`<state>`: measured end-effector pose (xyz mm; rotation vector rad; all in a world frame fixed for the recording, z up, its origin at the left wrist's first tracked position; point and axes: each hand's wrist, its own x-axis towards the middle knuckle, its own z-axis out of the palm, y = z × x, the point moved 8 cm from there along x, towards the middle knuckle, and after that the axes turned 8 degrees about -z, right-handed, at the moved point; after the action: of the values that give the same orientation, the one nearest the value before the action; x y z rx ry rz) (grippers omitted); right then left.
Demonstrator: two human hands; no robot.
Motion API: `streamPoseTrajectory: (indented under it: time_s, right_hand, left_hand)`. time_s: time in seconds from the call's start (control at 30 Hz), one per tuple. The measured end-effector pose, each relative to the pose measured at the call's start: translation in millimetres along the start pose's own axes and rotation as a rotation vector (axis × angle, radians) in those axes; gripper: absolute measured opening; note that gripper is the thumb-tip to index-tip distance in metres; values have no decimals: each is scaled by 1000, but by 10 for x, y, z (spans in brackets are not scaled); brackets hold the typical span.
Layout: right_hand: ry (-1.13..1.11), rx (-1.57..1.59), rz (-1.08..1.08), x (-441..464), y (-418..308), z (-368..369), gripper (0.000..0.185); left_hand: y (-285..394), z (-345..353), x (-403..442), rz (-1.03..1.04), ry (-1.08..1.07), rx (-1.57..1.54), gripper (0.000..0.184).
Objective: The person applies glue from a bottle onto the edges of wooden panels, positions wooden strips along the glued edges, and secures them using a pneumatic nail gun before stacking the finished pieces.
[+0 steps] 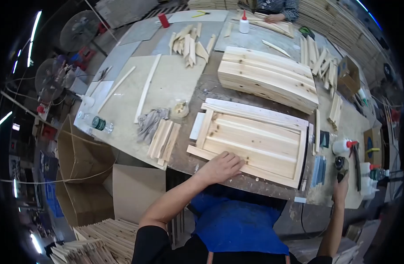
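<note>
A framed wooden panel [254, 141] lies flat on the table before me, pale with dark knots. My left hand [224, 167] rests on its front rail [272, 175], fingers bent over the wood. At the table's right edge, my right hand [340, 188] is closed around a black tool with a rounded head [339, 164]; its exact kind is unclear. Close to that tool are a white glue bottle with a red cap [341, 146] and a bundle of grey strips [318, 170]. A white block [197, 126] sits against the panel's left end.
Behind the panel stands a stack of knotty boards [268, 77]. Wood strips [164, 141], a grey rag [152, 124] and a plastic bottle [102, 124] lie left. Across the table, a co-worker's hand [274, 18] touches wood pieces. An open carton [89, 154] stands below left.
</note>
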<state>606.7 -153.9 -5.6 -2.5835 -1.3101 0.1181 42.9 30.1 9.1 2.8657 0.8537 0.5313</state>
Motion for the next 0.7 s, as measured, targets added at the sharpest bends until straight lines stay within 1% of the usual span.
streamPoseTrajectory:
  time_s: [0.07,0.13,0.17,0.23,0.27,0.3,0.33,0.37,0.43,0.47,0.5,0.53,0.57,0.6,0.63,0.67,0.7]
  right_hand:
    - [35,11,-57,-4,71,162,85]
    - [69,-77,-87,-97,-60,160,87]
    - [66,-64,-103,-137,-76,180,87]
    - [159,-130,-122,-187,-71,160,88]
    - [222,-174,-216,-225,4,162,87]
    - [292,-208,-324,-221,-71,120,87]
    - [275,-180,-299,-218,-35,106,84]
    - [255,-150,-284,-220,-171,-24,82]
    - [471,-35,-413,-91,-9,60,65]
    - [461,16,-476,-289,-1177,-245,65]
    - [391,162,-468,-694,-1910,-917,26]
    - [383,201,-513,-690,-1965,-729,26]
    - [403,370,-552,-757,-1879,-488,30]
    - [427,536,-580,-774,-1846,-318,36]
    - [436,557,-600,-829,-2069,-349,36]
    - [223,597,-610,-895,-2356,-237,38]
    - [5,628,-621,-976,-2597,-96,40]
  left_hand:
    - [75,-31,34,121,7,39,46]
    - [76,-195,143,124,11,61,43]
    - [113,-299,192,138,13,59,41]
    - [147,-464,287,120,13,76,39]
    - [168,-535,351,140,23,85,35]
    - [161,-619,417,148,35,105,32]
    - [156,-720,451,144,46,135,28]
    - [200,-838,495,168,86,145,24]
    - [304,-1098,612,177,157,157,19]
    - [379,-1241,658,170,194,153,17]
    - [420,-1405,706,129,231,117,19]
    - [475,-1591,729,100,274,74,21]
    - [537,-1736,726,75,276,111,21]
    - [535,-1965,727,9,368,-79,26]
    - [523,-2179,728,-47,462,-273,32]
    - [583,-2352,727,-49,471,-243,32]
    - [531,-2587,655,-147,528,-409,36]
